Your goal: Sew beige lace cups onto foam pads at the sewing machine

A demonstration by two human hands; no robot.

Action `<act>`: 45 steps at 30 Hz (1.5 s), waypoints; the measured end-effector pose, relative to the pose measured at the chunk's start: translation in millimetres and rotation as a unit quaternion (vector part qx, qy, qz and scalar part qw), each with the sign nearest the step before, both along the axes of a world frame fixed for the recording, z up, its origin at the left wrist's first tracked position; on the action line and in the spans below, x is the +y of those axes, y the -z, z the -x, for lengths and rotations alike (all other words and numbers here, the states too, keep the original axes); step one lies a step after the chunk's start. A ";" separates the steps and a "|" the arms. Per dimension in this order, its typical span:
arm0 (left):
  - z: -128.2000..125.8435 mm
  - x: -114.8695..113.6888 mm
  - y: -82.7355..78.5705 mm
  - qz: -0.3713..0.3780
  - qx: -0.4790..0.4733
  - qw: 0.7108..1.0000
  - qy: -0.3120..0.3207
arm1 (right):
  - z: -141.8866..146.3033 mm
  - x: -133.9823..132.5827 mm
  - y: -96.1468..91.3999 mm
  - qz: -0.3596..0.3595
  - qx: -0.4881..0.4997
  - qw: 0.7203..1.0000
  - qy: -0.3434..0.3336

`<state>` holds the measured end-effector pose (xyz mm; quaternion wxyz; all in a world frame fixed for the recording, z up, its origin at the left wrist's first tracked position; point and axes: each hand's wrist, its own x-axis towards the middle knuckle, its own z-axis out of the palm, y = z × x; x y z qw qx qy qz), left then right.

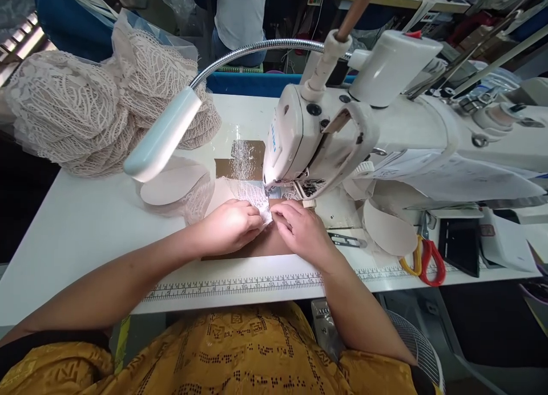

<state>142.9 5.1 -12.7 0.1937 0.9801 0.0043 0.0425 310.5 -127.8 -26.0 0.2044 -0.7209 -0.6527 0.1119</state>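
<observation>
A white sewing machine (295, 138) stands over the table, its needle area just beyond my fingertips. White lace fabric (252, 194) runs under the presser foot. My left hand (234, 226) is closed on the near edge of that lace, left of the needle. My right hand (302, 229) pinches at the lace's right edge, close to the needle; its fingertips partly hide what they hold. A pale bra cup (171, 184) with lace attached lies left of my left hand. Brown board (261, 245) covers the machine bed beneath both hands.
Piled lace pieces (72, 109) fill the table's back left. A lamp (162, 135) on a bendy neck hangs above. Thread snips (346, 240), another cup (389, 226), scissors (430, 261) and a phone (460, 244) lie right. A ruler tape (257, 283) lines the front edge.
</observation>
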 end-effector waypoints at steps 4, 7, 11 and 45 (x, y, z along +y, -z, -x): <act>1.6 3.2 -2.1 0.033 0.001 0.999 0.013 | 2.0 -0.1 -0.2 -0.009 0.024 0.998 -0.061; 1.6 4.5 -2.5 0.050 0.002 0.999 0.013 | 2.1 -0.3 2.5 -0.023 0.005 0.996 -0.084; 0.5 6.7 1.8 0.017 -0.029 0.999 -0.018 | 1.5 -1.4 5.5 -0.045 -0.035 0.995 -0.080; -11.0 23.9 12.6 -0.157 -0.040 0.986 -0.032 | 4.1 4.0 17.6 -0.099 -0.096 0.990 -0.026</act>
